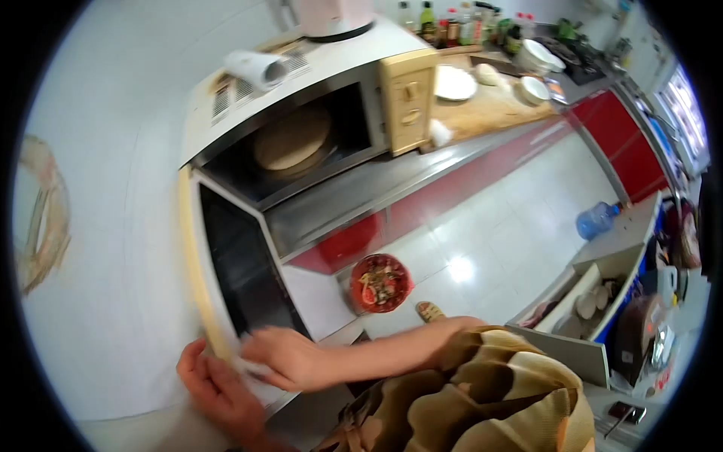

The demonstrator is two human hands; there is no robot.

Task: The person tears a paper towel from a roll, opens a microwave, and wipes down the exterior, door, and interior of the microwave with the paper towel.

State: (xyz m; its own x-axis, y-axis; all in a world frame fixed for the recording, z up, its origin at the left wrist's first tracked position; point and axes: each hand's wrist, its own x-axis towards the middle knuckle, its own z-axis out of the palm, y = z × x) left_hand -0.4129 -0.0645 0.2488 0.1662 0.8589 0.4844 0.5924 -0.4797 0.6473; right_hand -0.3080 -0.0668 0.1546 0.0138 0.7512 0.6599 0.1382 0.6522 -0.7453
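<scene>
The microwave stands with its door swung wide toward me. Inside it lies a round, pale turntable-like disc. My left hand is at the outer end of the door, its curled fingers against the cream edge. Close beside it, my right hand is bent over the same end of the door. Something thin and white, perhaps a tissue or cloth, shows under its fingers. Motion blurs this hand, so the white thing's kind is unclear.
On the microwave lie a white paper roll and a pink appliance. A red bin full of scraps stands on the floor below. Bowls and a plate sit on a wooden board. An open drawer juts out at right.
</scene>
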